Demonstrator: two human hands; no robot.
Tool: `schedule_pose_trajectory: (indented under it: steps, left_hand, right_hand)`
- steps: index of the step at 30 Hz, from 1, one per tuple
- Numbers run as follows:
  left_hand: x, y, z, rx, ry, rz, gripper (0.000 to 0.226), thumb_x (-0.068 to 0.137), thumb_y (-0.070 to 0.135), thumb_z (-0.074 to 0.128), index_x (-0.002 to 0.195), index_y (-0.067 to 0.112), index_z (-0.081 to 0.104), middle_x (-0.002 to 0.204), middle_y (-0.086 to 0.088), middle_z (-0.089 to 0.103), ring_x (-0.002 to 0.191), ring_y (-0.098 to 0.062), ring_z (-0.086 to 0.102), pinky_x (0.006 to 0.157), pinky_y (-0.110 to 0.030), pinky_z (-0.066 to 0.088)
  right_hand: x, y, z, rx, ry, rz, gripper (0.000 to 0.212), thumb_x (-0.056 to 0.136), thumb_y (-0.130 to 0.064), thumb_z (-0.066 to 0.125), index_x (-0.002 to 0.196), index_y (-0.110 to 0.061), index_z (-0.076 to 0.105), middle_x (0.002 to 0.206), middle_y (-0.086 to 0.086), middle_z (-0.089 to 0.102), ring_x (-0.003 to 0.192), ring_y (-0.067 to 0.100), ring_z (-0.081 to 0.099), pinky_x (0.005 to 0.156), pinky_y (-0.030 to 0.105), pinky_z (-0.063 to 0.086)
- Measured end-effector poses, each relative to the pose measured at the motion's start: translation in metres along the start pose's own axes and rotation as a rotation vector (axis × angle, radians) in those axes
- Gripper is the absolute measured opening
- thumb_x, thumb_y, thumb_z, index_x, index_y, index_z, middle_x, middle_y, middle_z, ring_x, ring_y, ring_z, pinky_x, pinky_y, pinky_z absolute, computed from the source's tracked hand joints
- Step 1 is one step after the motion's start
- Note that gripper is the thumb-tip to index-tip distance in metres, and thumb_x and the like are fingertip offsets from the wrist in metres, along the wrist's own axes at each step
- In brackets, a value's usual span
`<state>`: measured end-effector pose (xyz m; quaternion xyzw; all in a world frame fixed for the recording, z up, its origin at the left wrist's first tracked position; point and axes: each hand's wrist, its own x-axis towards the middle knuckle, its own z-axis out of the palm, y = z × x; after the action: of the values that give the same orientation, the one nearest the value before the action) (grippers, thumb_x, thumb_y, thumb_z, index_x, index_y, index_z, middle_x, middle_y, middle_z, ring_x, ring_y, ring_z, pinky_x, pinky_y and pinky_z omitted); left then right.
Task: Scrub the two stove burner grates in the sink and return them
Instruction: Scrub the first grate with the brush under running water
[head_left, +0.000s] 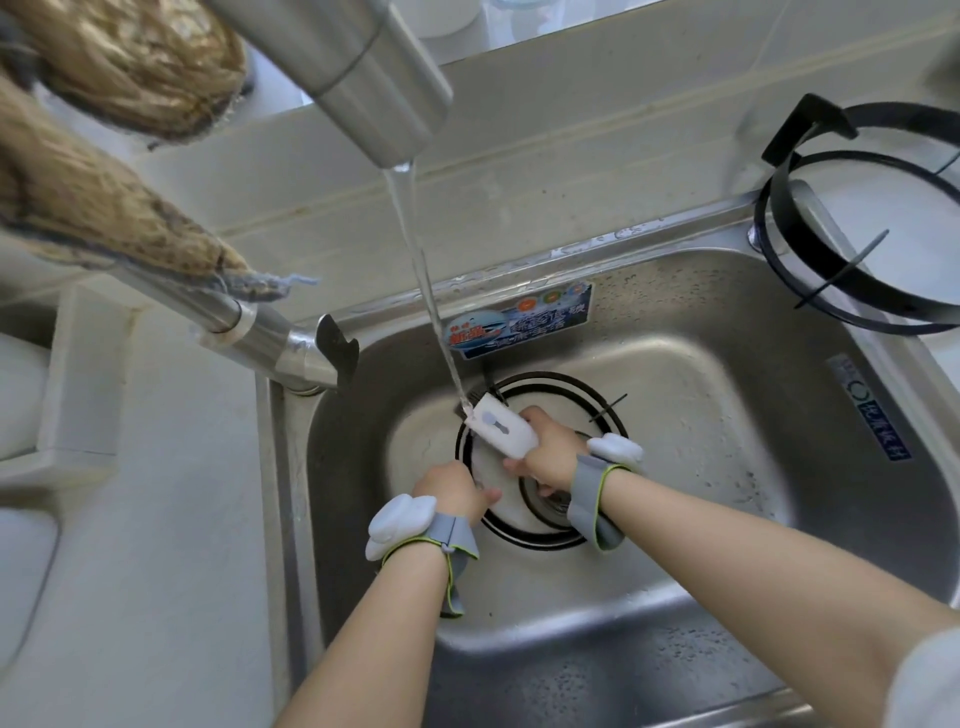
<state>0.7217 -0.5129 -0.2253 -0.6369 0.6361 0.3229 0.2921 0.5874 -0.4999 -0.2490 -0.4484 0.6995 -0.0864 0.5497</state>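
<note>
view: head-worn; faces: forward, steeply down into sink (727, 426); range: near; single view

Steel sink (701, 338) set in pale desk (171, 519); sticker (519, 325) on its back wall. One black grate (558, 378) lies on the sink floor. Second grate (777, 228) rests at right, across sink rim and desk.

A blue sticker (519, 325) on the back wall of the sink (727, 296) and a pale sticker (870, 408) on its right rim carry Chinese characters too blurred to read.
</note>
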Motion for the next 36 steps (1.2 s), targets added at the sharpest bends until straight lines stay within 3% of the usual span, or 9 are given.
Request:
schedule_pose_trajectory:
  steps: [3, 6, 14, 17, 22, 24, 29, 32, 36]
  left_hand:
    - [-0.003, 0.002, 0.001, -0.057, 0.005, -0.002, 0.037, 0.088, 0.046, 0.056, 0.079, 0.011, 0.047, 0.084, -0.006, 0.056, 0.082, -0.022, 0.055, 0.054, -0.023, 0.035]
    - [-0.006, 0.004, 0.003, -0.089, 0.025, 0.005, 0.038, 0.088, 0.043, 0.058, 0.105, 0.010, 0.055, 0.106, -0.010, 0.062, 0.099, -0.025, 0.060, 0.069, -0.025, 0.039]
    - [-0.016, 0.006, 0.018, -0.496, -0.118, -0.089, 0.044, 0.092, 0.041, 0.054, 0.064, 0.007, 0.050, 0.070, -0.010, 0.060, 0.093, -0.033, 0.066, 0.078, -0.031, 0.051]
    - [-0.009, 0.001, 0.009, -0.450, -0.061, -0.090, 0.039, 0.093, 0.033, 0.053, 0.065, 0.007, 0.046, 0.084, -0.015, 0.062, 0.097, -0.034, 0.065, 0.079, -0.029, 0.050]
    - [-0.002, 0.010, 0.006, -0.226, 0.067, -0.077, 0.026, 0.091, 0.010, 0.050, 0.115, 0.005, 0.057, 0.119, -0.014, 0.061, 0.110, -0.029, 0.059, 0.085, -0.030, 0.047]
    - [0.000, 0.014, 0.011, -0.180, 0.053, -0.110, 0.026, 0.091, 0.007, 0.049, 0.116, 0.004, 0.057, 0.122, -0.013, 0.060, 0.112, -0.026, 0.059, 0.087, -0.027, 0.047]
    - [0.004, 0.014, 0.013, -0.274, 0.062, -0.136, 0.023, 0.091, 0.006, 0.046, 0.111, 0.000, 0.057, 0.118, -0.018, 0.061, 0.107, -0.032, 0.060, 0.084, -0.032, 0.049]
    - [0.003, 0.012, 0.012, -0.271, 0.054, -0.135, 0.022, 0.091, 0.004, 0.046, 0.108, -0.001, 0.058, 0.116, -0.018, 0.062, 0.106, -0.032, 0.061, 0.083, -0.032, 0.049]
    - [0.005, 0.014, 0.011, -0.215, 0.035, -0.127, 0.023, 0.090, 0.006, 0.051, 0.111, 0.001, 0.059, 0.118, -0.015, 0.062, 0.108, -0.029, 0.061, 0.084, -0.030, 0.049]
  right_hand:
    - [-0.006, 0.003, 0.014, -0.002, -0.062, 0.027, 0.047, 0.083, -0.022, 0.064, 0.121, -0.015, 0.037, 0.100, 0.011, 0.052, 0.084, 0.030, 0.055, 0.049, 0.032, 0.049]
    - [-0.010, 0.011, 0.010, -0.115, -0.170, 0.011, 0.048, 0.082, -0.022, 0.064, 0.123, -0.017, 0.039, 0.099, 0.010, 0.054, 0.083, 0.029, 0.055, 0.055, 0.034, 0.048]
    - [-0.003, 0.020, -0.001, -0.110, -0.176, 0.100, 0.046, 0.082, -0.022, 0.064, 0.119, -0.018, 0.037, 0.104, 0.007, 0.050, 0.085, 0.024, 0.052, 0.044, 0.026, 0.046]
    - [-0.006, 0.026, -0.003, -0.183, -0.307, 0.128, 0.049, 0.077, -0.015, 0.066, 0.119, -0.023, 0.042, 0.104, 0.004, 0.050, 0.087, 0.023, 0.053, 0.047, 0.025, 0.047]
    - [0.001, 0.012, -0.016, -0.440, -0.355, 0.079, 0.056, 0.076, -0.011, 0.066, 0.127, -0.015, 0.042, 0.103, 0.006, 0.051, 0.088, 0.024, 0.053, 0.040, 0.022, 0.040]
    - [0.005, 0.006, -0.022, -0.529, -0.440, 0.081, 0.059, 0.077, -0.009, 0.069, 0.130, -0.012, 0.043, 0.109, 0.007, 0.052, 0.092, 0.021, 0.051, 0.033, 0.017, 0.039]
    - [0.020, 0.002, -0.027, -0.639, -0.304, 0.042, 0.056, 0.080, -0.023, 0.067, 0.129, -0.014, 0.042, 0.123, 0.009, 0.056, 0.099, 0.027, 0.057, 0.068, 0.029, 0.042]
    - [0.014, 0.012, -0.019, -0.486, -0.142, 0.014, 0.052, 0.081, -0.028, 0.065, 0.125, -0.013, 0.041, 0.114, 0.012, 0.060, 0.097, 0.030, 0.059, 0.065, 0.029, 0.042]
    - [0.005, 0.024, -0.008, -0.508, -0.252, -0.011, 0.043, 0.082, -0.022, 0.064, 0.120, -0.012, 0.046, 0.115, 0.011, 0.060, 0.094, 0.029, 0.059, 0.066, 0.030, 0.043]
